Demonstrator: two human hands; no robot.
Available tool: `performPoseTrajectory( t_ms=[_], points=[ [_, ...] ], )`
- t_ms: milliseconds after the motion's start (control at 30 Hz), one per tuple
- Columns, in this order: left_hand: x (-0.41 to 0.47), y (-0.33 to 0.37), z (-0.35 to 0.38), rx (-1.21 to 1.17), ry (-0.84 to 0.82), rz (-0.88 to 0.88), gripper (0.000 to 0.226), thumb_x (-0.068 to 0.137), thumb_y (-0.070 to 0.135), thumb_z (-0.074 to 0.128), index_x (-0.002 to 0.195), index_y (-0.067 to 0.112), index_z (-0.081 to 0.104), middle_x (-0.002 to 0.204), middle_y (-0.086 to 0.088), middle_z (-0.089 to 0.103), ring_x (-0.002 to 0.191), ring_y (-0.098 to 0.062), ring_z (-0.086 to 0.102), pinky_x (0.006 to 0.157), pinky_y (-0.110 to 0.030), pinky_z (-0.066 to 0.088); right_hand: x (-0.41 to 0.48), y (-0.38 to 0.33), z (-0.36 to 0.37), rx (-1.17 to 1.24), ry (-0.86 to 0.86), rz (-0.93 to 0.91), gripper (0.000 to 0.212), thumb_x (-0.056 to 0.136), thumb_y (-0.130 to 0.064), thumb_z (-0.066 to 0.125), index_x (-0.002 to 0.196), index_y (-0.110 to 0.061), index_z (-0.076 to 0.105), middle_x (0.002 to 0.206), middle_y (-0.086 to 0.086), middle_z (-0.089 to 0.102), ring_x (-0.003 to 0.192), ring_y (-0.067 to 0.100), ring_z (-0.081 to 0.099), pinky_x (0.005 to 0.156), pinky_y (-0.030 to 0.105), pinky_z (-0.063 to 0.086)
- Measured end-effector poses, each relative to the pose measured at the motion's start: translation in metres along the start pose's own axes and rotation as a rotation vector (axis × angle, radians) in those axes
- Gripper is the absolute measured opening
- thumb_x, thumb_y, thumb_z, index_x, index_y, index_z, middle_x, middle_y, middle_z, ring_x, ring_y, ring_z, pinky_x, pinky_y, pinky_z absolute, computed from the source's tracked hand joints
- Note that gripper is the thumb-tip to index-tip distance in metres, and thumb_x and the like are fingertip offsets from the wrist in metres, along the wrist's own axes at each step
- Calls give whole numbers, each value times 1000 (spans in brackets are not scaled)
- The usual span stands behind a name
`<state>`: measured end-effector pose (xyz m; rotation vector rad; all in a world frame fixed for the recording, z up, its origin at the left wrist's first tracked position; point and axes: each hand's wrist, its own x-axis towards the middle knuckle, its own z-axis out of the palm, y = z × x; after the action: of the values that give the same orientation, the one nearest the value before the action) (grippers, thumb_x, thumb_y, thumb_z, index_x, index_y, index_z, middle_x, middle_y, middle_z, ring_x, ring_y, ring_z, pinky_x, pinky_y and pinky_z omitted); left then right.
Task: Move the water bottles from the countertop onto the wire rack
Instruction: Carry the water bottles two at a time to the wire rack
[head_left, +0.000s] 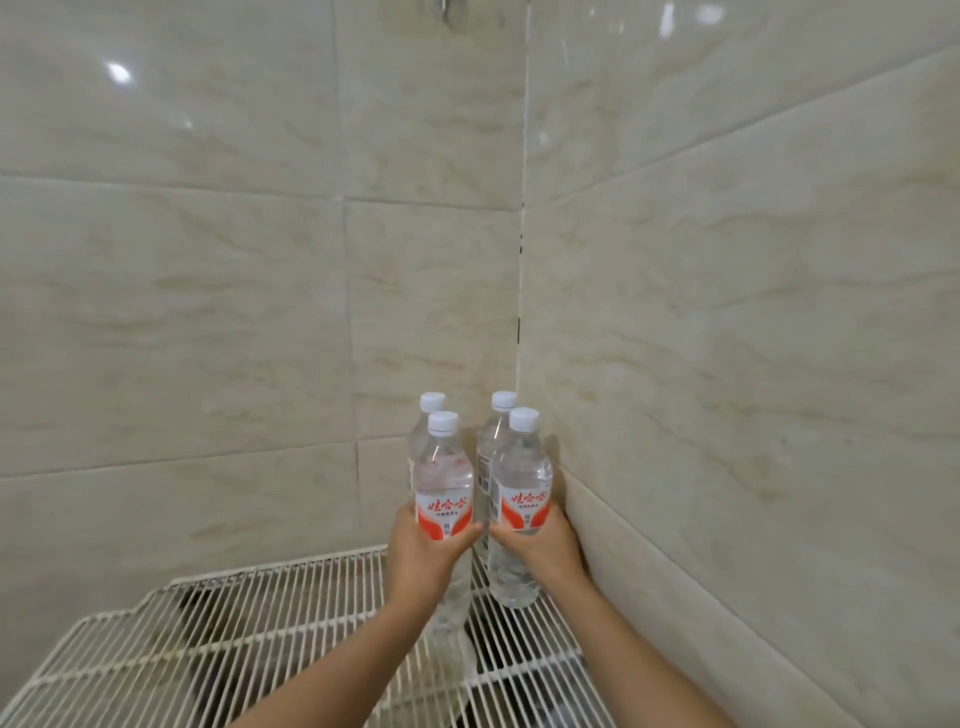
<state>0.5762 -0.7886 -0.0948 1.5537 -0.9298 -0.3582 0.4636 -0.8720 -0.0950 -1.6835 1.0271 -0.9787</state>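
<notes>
1. Far wall (208, 312) and right wall (727, 364) meet in a corner; I get no passage beyond the far right of the wire rack (208, 639).
2. Rear left bottle (417, 441) and rear right bottle (487, 441) stand there, with front left bottle (444, 483) and front right bottle (521, 478) held just nearer.
3. Left and near, bare rack wire leaves room.

The brand name "娃哈哈" runs in red characters across the white band of the left label (444, 512), on the near left bottle (443, 467). The same three characters stand on the right label (524, 505), on the near right bottle (521, 462). Smaller print beneath each name is too fine to read. The far right bottle (491, 441) shows what looks like a barcode (484, 477), digits illegible.
</notes>
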Motion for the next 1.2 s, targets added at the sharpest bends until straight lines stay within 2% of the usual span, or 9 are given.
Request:
performPoseTrajectory(
  t_ms=[233,367,433,500,633,867,1000,1100,1200],
  points=[
    [2,10,6,-31,-3,102,27,72,17,73,95,21,59,82,12,64,79,-3,65,61,-12,53,-1,1,-2,1,-39,32,71,65,-18,80,126,-15,43,121,2,59,116,20,56,100,37,46],
    [-8,19,3,-47,-21,108,31,78,12,67,85,32,45,85,14,54,81,-1,57,62,-10,44,0,2,-4,8,-57,20,68,64,-16,80,123,-14,45,121,4,60,114,21,57,99,39,47],
    [-6,18,2,-45,-19,46,28,77,18,69,97,21,49,97,1,60,87,-10,60,71,-16,46,-1,1,-4,9,-55,19,66,65,-14,80,121,-13,46,120,4,60,113,21,57,98,38,47],
    [-2,14,1,-18,-33,-22,50,74,28,71,114,10,47,108,-6,61,97,-19,60,81,-28,50,-3,-2,-4,16,-55,13,64,66,-11,79,120,-14,47,120,5,61,113,21,57,98,38,47],
    [-5,6,-4,62,-53,-118,77,65,50,70,127,16,39,122,-6,55,115,-26,54,98,-48,46,-10,-4,-7,3,-70,30,67,65,-12,80,124,-11,46,124,7,59,117,24,55,100,38,45],
    [-31,0,-29,150,-43,-221,86,80,32,66,144,11,14,148,-18,28,133,-33,36,106,-47,38,-63,-16,0,-299,179,-109,96,75,-32,71,145,-10,10,149,12,30,135,26,32,105,36,36],
    [-46,-4,-55,231,38,-216,76,82,28,64,142,8,22,146,-18,33,131,-33,38,106,-47,37,-88,-28,12,-596,131,-249,84,84,-35,59,145,-11,6,154,13,11,141,28,18,113,35,24],
    [-58,-9,-78,325,96,-186,64,84,25,61,138,6,33,143,-16,40,130,-30,41,107,-44,36,-102,-32,24,-677,38,-349,79,87,-33,55,145,-13,7,155,10,4,143,26,7,116,34,13],
    [-74,-15,-107,410,145,-158,52,85,22,60,131,4,44,136,-14,49,118,-25,52,100,-38,41,-115,-35,41,-729,-90,-401,71,89,-32,52,145,-15,13,155,10,4,143,26,6,117,36,13]
  ],
)
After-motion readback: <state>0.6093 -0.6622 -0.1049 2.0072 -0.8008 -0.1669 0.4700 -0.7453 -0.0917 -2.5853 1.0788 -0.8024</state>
